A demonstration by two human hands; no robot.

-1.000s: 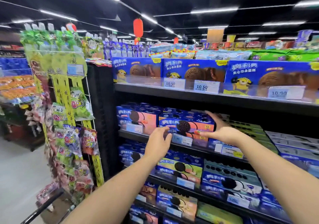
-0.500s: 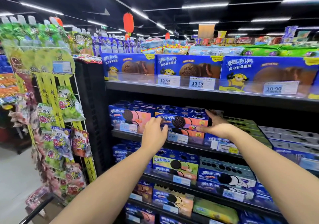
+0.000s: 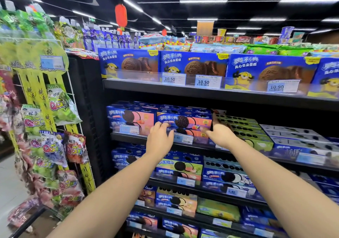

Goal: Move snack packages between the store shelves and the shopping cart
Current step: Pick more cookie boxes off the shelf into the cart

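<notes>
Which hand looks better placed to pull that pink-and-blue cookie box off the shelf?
Probably the right hand: its fingers reach round the right end of the pink-and-blue cookie box, next to the green boxes, with the thumb on its front. The left hand only touches the box's front with its fingertips.

Left hand [image 3: 159, 142]: bare, knuckles and fingers uncovered.
Right hand [image 3: 220, 136]: bare, outline slightly blurred.
Left forearm [image 3: 110, 192]: bare along its visible length, tapering toward the wrist.
Right forearm [image 3: 284, 182]: bare likewise, broadest at the near edge.
</notes>
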